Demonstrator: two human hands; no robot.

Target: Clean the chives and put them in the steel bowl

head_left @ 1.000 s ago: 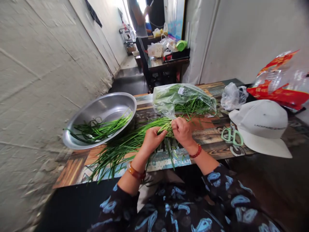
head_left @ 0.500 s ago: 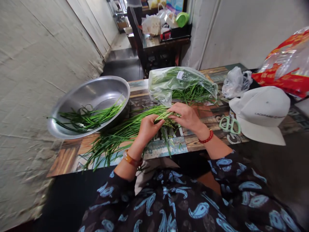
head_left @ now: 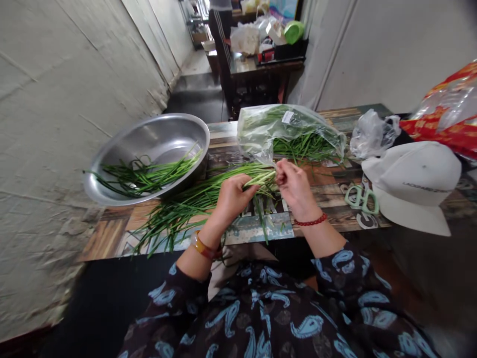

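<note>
Long green chives (head_left: pixel 201 191) lie across the wood-patterned table in front of me, pale stem ends to the right. My left hand (head_left: pixel 235 195) is closed round the stems near those ends. At the tips of the stems is my right hand (head_left: pixel 292 181), its fingers pinched together; whatever is between them is too small to name. Just behind the hands lies a clear plastic bag (head_left: pixel 257 129) with more chives in it. A steel basin (head_left: pixel 149 136) to the left holds some loose chives (head_left: pixel 149 176).
On the right are green-handled scissors (head_left: pixel 361 200), a white cap (head_left: pixel 413 179), a crumpled plastic bag (head_left: pixel 372 133) and a red package (head_left: pixel 443 124). A person (head_left: pixel 221 44) stands beside a cluttered table (head_left: pixel 261 67) at the back. A wall runs along the left.
My right hand has turned more upright and its fingers have drawn together at the stem ends. My left hand keeps its hold. The whole view has shifted slightly.
</note>
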